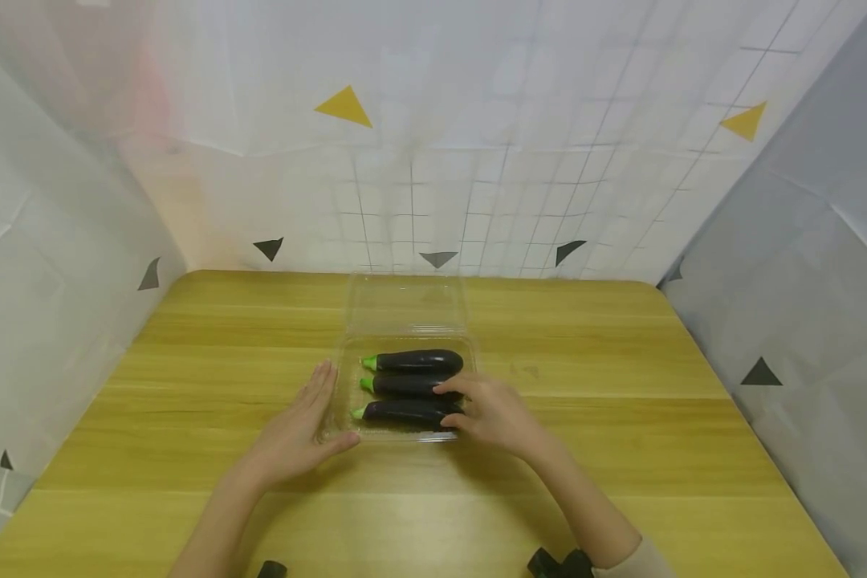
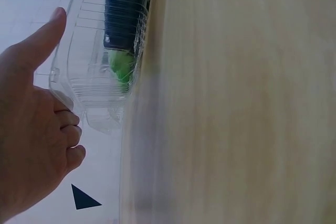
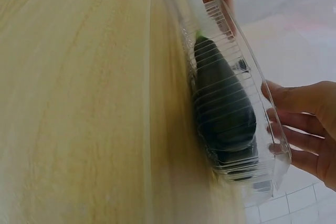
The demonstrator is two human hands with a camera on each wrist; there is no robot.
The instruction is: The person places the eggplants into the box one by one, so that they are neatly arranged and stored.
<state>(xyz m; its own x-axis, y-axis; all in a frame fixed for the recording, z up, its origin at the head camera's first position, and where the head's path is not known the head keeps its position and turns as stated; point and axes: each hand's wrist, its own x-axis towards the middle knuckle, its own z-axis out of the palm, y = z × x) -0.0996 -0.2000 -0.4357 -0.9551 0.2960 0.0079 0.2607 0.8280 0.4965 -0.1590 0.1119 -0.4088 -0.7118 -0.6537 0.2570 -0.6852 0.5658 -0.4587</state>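
So there's a clear plastic container sitting mid-table, lid flipped open toward the far side. Three eggplants lie in it side by side, green stems all pointing left: far eggplant, middle eggplant, near eggplant. Left hand is up against the container's left side, fingers pretty straight and close together, thumb out wide at the near left corner. Right hand reaches over the right rim at the fat ends of the middle and near ones, fingers loosely spread and a bit bent, thumb well apart from them. Can't tell if the tips actually touch either one. Behind the table hangs a white sheet with yellow and dark triangles.
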